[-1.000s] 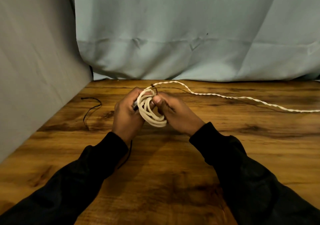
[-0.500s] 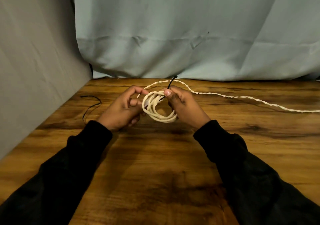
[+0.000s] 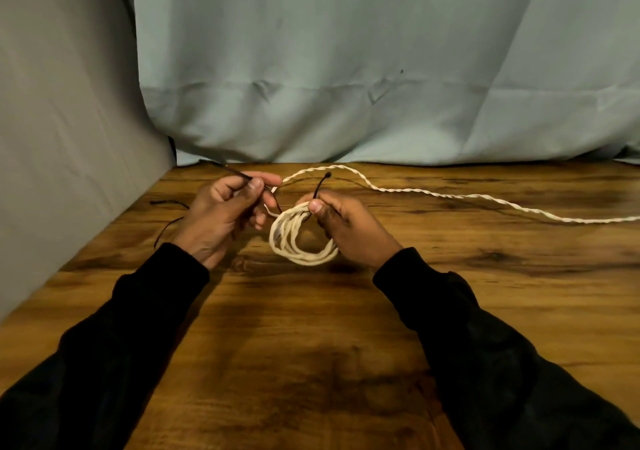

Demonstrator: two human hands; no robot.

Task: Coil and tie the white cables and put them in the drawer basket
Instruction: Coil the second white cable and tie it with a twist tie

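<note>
Pinching one end of a thin black twist tie between thumb and forefinger, the right hand is also holding up the coiled white cable just above the brown wooden table. The left hand is pinching the tie's other end, its remaining fingers loosely curled. The tie is passing through the coil's top. A second twisted white cable is lying uncoiled across the table's far side. Another thin black tie is lying beside the left wrist.
</note>
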